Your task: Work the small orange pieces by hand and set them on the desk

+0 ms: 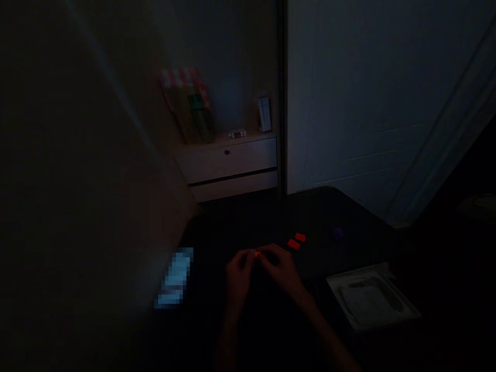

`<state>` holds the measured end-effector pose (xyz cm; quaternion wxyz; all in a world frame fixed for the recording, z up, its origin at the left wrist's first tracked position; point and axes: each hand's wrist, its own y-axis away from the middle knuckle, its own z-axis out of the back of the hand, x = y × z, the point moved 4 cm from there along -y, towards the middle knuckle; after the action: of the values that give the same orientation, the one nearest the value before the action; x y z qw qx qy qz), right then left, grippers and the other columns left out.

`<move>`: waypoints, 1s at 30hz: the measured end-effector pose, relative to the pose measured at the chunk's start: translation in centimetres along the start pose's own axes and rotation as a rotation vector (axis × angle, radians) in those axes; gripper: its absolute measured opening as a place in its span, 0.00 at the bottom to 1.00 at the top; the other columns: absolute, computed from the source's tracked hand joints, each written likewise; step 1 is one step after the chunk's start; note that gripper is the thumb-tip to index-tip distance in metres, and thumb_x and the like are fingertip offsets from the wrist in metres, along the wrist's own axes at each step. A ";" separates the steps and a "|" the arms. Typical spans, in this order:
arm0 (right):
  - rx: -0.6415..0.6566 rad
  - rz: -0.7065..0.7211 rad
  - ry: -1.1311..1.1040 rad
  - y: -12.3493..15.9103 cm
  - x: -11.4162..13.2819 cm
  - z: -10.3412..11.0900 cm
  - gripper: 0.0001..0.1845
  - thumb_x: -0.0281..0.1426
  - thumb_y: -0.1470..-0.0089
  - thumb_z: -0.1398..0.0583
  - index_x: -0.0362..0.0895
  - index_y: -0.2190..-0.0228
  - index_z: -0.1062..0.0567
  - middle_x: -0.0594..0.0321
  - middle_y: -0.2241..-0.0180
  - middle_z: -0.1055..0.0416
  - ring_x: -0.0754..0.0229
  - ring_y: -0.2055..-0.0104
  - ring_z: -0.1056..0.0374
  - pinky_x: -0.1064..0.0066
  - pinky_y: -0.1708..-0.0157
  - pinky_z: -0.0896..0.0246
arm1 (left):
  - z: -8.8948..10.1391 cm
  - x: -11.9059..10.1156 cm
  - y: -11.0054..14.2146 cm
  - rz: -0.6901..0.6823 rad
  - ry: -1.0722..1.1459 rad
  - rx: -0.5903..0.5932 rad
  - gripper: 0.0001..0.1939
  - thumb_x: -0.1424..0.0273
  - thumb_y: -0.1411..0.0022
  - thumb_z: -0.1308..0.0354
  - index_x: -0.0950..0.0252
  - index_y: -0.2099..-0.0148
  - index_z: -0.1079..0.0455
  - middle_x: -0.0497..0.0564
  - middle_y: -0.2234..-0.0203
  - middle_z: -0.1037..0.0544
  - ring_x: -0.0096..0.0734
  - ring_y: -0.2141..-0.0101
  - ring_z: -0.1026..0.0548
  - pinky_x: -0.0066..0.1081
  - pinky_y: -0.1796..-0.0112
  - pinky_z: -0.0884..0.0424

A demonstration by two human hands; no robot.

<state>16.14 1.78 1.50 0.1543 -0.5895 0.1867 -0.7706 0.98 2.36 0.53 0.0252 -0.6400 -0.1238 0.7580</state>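
In the dim head view, my left hand (239, 269) and my right hand (279, 263) meet over the dark table (217, 227). Their fingertips pinch a small red piece (257, 253) between them; most of it is covered by the fingers, so its kind is unclear. Two flat red pieces (293, 244) lie side by side on the table, just beyond and to the right of my right hand. Farther right sits a small purple object (337, 233), too dark to make out.
A pale, flat package (368, 297) lies at the table's right front. On the left glows a blurred, pixelated bright rectangle (175, 279). Behind the table stands a cabinet with drawers (232, 165), bearing a green-capped bottle (201, 119) and a red-and-white checked cloth (180, 77).
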 end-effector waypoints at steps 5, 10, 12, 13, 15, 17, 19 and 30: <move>0.008 -0.004 -0.008 0.0 0.2 0.0 0.07 0.31 0.40 0.38 0.46 0.62 0.20 0.60 0.63 0.21 0.56 0.60 0.25 0.66 0.58 0.32 | 0.0 0.2 0.0 0.015 0.016 -0.001 0.16 0.56 0.40 0.38 0.65 0.63 0.22 0.53 0.70 0.18 0.38 0.68 0.22 0.32 0.64 0.28; 0.018 -0.002 -0.010 0.0 0.4 0.0 0.07 0.32 0.40 0.38 0.46 0.62 0.19 0.60 0.63 0.20 0.56 0.60 0.25 0.66 0.57 0.32 | 0.0 -0.1 0.0 0.020 -0.026 -0.015 0.17 0.55 0.39 0.39 0.65 0.65 0.22 0.52 0.72 0.19 0.37 0.69 0.23 0.32 0.66 0.29; 0.022 -0.004 -0.013 0.0 0.5 0.0 0.07 0.32 0.40 0.38 0.46 0.62 0.19 0.60 0.62 0.21 0.56 0.60 0.25 0.66 0.58 0.32 | 0.0 -0.3 0.1 0.017 -0.054 -0.026 0.19 0.53 0.38 0.41 0.65 0.65 0.22 0.51 0.73 0.20 0.36 0.70 0.24 0.31 0.67 0.30; 0.024 -0.003 -0.012 0.0 0.5 0.0 0.07 0.32 0.40 0.38 0.46 0.62 0.19 0.60 0.62 0.21 0.56 0.60 0.25 0.66 0.58 0.32 | 0.0 -0.3 0.1 0.014 -0.062 -0.030 0.20 0.52 0.38 0.41 0.65 0.65 0.22 0.51 0.74 0.20 0.36 0.71 0.24 0.31 0.67 0.30; 0.027 0.002 -0.005 -0.1 0.6 0.0 0.07 0.31 0.40 0.38 0.46 0.62 0.19 0.60 0.63 0.21 0.56 0.60 0.25 0.66 0.58 0.32 | 0.0 -0.3 0.1 0.002 -0.072 -0.029 0.21 0.51 0.37 0.41 0.65 0.66 0.22 0.51 0.74 0.20 0.36 0.71 0.24 0.31 0.68 0.30; 0.028 0.005 0.002 -0.1 0.7 0.0 0.07 0.31 0.40 0.38 0.46 0.62 0.19 0.59 0.63 0.20 0.56 0.61 0.25 0.66 0.58 0.31 | 0.0 -0.2 0.0 -0.011 -0.072 -0.024 0.21 0.51 0.37 0.41 0.65 0.67 0.22 0.51 0.74 0.20 0.37 0.71 0.24 0.31 0.68 0.30; 0.027 0.000 0.000 0.0 0.6 0.0 0.07 0.31 0.40 0.38 0.46 0.62 0.19 0.59 0.63 0.20 0.56 0.60 0.24 0.66 0.58 0.31 | 0.0 0.0 0.0 -0.012 -0.072 -0.024 0.21 0.51 0.38 0.41 0.65 0.66 0.22 0.52 0.74 0.20 0.37 0.71 0.23 0.31 0.68 0.29; 0.037 0.013 -0.008 0.0 0.2 -0.1 0.08 0.34 0.38 0.39 0.47 0.61 0.19 0.60 0.62 0.20 0.56 0.59 0.25 0.66 0.57 0.32 | 0.0 -0.5 0.1 -0.021 -0.047 -0.026 0.20 0.52 0.37 0.41 0.65 0.66 0.23 0.51 0.74 0.21 0.34 0.71 0.25 0.30 0.68 0.29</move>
<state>15.95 1.67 1.67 0.1710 -0.5883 0.1756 -0.7706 1.10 2.14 0.97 0.0219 -0.6211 -0.1410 0.7707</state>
